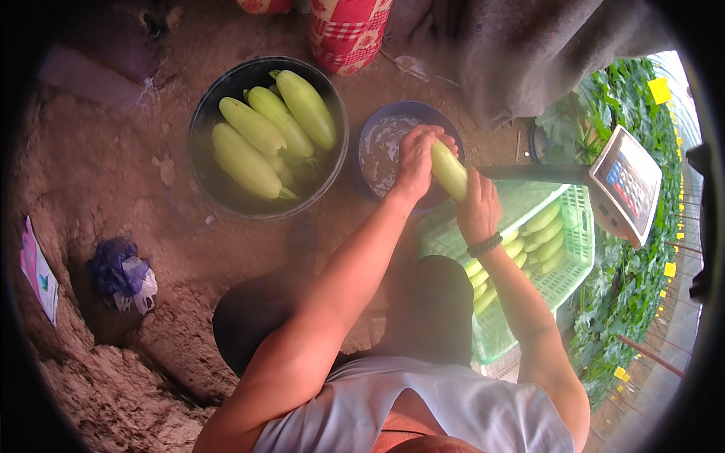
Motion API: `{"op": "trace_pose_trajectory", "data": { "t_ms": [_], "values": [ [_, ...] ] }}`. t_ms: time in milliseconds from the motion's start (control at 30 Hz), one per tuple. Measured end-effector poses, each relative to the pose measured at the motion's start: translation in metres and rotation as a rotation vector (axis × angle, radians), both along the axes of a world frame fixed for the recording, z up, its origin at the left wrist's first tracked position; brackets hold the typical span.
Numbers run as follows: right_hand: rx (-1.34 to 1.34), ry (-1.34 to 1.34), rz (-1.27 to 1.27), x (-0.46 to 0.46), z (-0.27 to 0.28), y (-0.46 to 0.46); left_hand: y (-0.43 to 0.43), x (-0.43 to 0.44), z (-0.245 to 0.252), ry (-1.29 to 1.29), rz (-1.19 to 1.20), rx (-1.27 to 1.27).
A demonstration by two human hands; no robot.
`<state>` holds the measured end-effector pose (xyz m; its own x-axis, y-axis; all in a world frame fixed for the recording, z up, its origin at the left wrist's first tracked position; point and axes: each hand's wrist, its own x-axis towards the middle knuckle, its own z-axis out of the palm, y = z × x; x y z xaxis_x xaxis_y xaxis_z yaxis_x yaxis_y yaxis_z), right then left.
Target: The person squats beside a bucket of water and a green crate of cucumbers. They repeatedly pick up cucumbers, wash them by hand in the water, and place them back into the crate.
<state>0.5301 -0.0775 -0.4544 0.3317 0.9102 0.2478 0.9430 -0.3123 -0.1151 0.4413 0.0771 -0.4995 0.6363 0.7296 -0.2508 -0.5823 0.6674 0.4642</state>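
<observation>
A pale green zucchini [448,169] is held slantwise between both hands, over the right rim of a blue basin of water [382,150]. My left hand [414,161] cups its far end, some fingers hidden behind the fruit. Around the near end, my right hand [479,206] is closed; a dark bracelet [485,245] circles that wrist. Left of the basin stands a black tub [195,144] with several larger zucchini [246,161] in it. Below my right hand, a green plastic crate [583,226], lined with translucent film, holds many more zucchini [544,235].
A scale's keypad display [626,184] rises on a post behind the crate. Grey cloth [510,56] hangs at upper right, and red patterned fabric [351,34] shows at the top. Crumpled plastic bags [127,274] lie on the dirt at left. Leafy plants [617,317] line the right.
</observation>
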Motion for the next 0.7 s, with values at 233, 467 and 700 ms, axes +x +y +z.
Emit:
{"op": "trace_pose_trajectory", "data": {
  "t_ms": [233,467,700],
  "values": [
    [-0.014,-0.143,0.048,0.006,0.012,0.005,0.005,-0.008,-0.002,-0.169,-0.038,-0.081],
    [-0.014,-0.194,0.122,0.011,0.02,0.006,0.003,-0.006,-0.006,-0.005,-0.002,0.05],
    [-0.142,-0.197,0.156,0.01,0.013,0.017,0.006,-0.002,-0.035,0.111,0.045,-0.163]
  ]
}}
